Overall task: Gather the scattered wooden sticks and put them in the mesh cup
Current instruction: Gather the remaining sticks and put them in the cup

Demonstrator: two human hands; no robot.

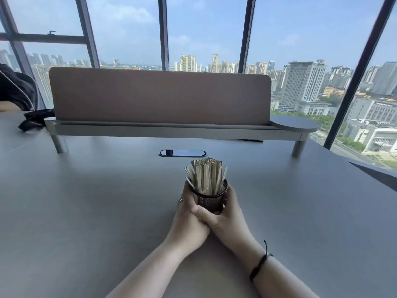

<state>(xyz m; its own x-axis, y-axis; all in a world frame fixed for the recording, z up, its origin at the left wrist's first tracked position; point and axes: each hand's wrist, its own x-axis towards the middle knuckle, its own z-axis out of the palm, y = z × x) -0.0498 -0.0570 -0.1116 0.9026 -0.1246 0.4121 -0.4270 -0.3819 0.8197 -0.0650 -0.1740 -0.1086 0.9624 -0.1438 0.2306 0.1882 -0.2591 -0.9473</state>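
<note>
Premises present as a high-rise office: a long grey desk carries a padded privacy divider on a raised metal shelf, with an oval cable port set into the surface. Floor-to-ceiling windows with dark frames overlook city tower blocks far below
</note>
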